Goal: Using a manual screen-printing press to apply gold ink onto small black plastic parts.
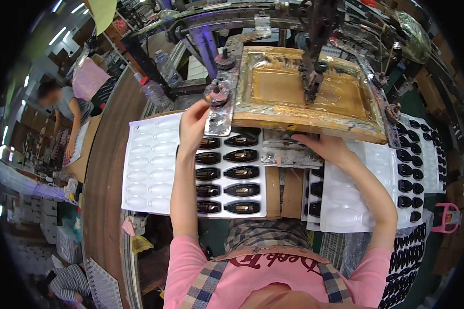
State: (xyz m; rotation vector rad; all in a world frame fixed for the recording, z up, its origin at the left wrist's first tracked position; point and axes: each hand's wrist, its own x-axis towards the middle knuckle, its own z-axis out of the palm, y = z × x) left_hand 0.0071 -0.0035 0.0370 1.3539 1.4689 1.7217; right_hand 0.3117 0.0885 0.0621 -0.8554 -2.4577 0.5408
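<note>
A wooden-framed printing screen [309,87] with yellowish mesh is held in a machine in front of me. My left hand [194,121] is closed at the edge of the metal bracket [221,116] on the screen's left side, below a dark knob [217,93]. My right hand [327,147] reaches under the screen's near edge to a metal fixture [288,154]. Its thumb lies stretched along the fixture's top; its other fingers are hidden by the frame. Between my arms, a white molded tray [263,198] holds glossy black bottle-shaped pieces [242,190] with gold print.
An empty white molded tray [152,165] lies left, another white tray [350,190] right. More black pieces [410,170] stand in trays farther right. Plastic bottles [154,90] are beside a long brown table [105,180]. At far left another person [67,108] works; a pink stool [445,218] is at right.
</note>
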